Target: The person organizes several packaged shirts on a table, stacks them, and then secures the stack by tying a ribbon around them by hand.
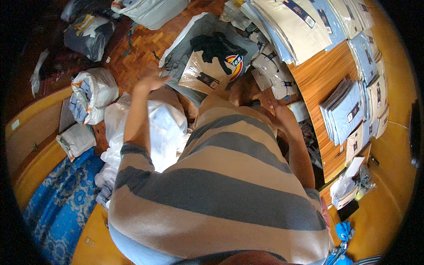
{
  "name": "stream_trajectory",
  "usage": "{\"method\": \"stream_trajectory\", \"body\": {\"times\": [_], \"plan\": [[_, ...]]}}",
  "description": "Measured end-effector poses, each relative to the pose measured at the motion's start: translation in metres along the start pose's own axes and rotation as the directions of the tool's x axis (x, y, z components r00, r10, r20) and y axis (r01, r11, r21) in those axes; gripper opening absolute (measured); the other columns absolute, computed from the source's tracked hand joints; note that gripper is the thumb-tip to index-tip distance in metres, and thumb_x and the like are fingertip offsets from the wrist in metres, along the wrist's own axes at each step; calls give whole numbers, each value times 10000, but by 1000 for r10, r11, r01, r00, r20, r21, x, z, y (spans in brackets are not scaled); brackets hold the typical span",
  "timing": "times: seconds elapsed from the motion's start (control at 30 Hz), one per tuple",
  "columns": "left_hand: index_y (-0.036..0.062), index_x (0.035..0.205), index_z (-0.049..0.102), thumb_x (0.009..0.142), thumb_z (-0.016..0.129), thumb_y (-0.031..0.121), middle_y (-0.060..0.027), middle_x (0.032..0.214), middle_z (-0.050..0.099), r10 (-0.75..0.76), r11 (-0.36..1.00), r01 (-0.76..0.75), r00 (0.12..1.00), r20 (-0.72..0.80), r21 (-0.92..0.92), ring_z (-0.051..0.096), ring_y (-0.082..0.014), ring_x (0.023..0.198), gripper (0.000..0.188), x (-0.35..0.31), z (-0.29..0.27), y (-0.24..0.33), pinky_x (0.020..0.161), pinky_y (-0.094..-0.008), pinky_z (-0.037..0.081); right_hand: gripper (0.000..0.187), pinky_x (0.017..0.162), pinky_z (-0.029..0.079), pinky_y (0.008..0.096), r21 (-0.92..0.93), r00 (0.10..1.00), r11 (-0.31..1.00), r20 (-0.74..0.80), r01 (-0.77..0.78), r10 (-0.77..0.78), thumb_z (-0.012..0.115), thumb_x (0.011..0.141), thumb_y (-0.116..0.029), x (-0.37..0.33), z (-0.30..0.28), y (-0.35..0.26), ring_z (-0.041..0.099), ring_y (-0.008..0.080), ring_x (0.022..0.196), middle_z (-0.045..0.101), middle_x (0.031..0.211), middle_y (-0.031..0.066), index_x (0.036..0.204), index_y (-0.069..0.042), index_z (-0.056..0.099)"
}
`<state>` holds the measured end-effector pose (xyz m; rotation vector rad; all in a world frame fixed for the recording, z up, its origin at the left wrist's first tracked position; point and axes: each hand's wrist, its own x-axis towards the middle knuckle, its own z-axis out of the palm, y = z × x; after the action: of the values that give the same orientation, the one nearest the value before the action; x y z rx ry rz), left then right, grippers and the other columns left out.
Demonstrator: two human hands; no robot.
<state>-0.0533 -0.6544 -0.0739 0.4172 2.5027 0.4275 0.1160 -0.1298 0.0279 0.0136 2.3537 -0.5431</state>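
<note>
My left hand (152, 83) is beside the left edge of a large grey plastic bag (181, 48), fingers stretched toward it and apart, nothing seen in them. On the bag lies a folded beige garment (192, 70) in clear wrapping with a dark label. A crumpled black cloth (214, 46) rests over its top, next to a round red and yellow print (236, 65). My right hand (278, 114) hangs low by my right side, near wrapped beige garments (274, 75); its fingers are partly hidden.
A wooden table (324, 88) on the right carries stacks of wrapped beige garments (296, 26) and light blue garments (346, 112). White plastic bags (99, 95) stand at left; a translucent bag (165, 128) is close to my left arm. A dark bag (88, 37) lies farther off.
</note>
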Motion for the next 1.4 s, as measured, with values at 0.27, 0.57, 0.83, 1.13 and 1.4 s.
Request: {"method": "stream_trajectory", "body": {"times": [0.27,0.57,0.83,1.13,1.4], "plan": [[94,1208,690,881,678,187,-243,1036,725,126,989,-130,990,59,70,700,-458,941,340,155,187,112,818,-551,562,508,820,562,377,551,966,798,65,-243,249,702,959,-254,-55,84,46,701,250,925,725,1080,146,1406,-54,566],[51,1282,651,957,614,217,-148,959,767,360,651,-450,892,273,611,751,-338,858,366,210,259,158,759,-466,585,498,861,554,374,587,839,688,-25,-427,543,700,942,-126,-197,146,37,675,277,1016,692,1166,151,1413,-63,554],[34,1039,698,1051,578,374,-117,974,756,313,574,200,843,438,-794,739,-219,814,361,108,114,230,692,-311,579,402,901,532,354,394,868,909,-397,-133,299,720,941,-109,-128,74,43,651,279,1066,648,1199,164,1321,-39,609],[-8,1009,695,1041,638,210,-124,896,761,559,72,58,824,88,-996,741,-182,803,228,-38,-32,255,690,-278,568,668,1150,411,480,40,589,656,-484,754,-648,826,767,-150,48,-41,-116,483,405,1397,491,1535,170,1377,-44,574],[40,1496,442,1022,629,61,-164,1014,758,291,-8,116,951,108,-993,758,-213,843,510,-89,-28,205,637,-298,607,168,884,537,388,386,792,721,-42,575,-609,659,943,-90,70,-73,-143,704,293,995,726,1077,125,1091,-15,680]]}}
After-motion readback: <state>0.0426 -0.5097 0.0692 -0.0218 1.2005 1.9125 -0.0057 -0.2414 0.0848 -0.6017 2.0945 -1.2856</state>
